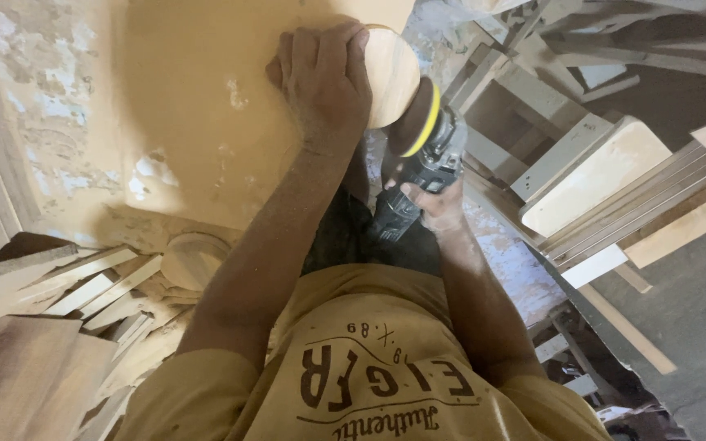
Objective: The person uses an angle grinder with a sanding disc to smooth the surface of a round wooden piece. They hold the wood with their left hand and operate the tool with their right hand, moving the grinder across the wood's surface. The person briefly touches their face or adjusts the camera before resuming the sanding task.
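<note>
My left hand [322, 75] grips a round wooden disc [392, 72] by its edge and holds it against a large pale wooden board [198, 106]. My right hand [435, 202] is wrapped around the dark handle of a power sander [418, 167]. The sander's yellow-rimmed pad [418, 122] presses on the disc's lower right side. Both forearms are dusty and reach forward from my yellow shirt.
A second wooden disc [191, 260] lies at the lower left beside a heap of thin wood strips [100, 290]. Stacked pale boards and frame pieces [594, 175] crowd the right side. A flaking wall [34, 106] stands on the left. Grey floor [696, 327] shows at right.
</note>
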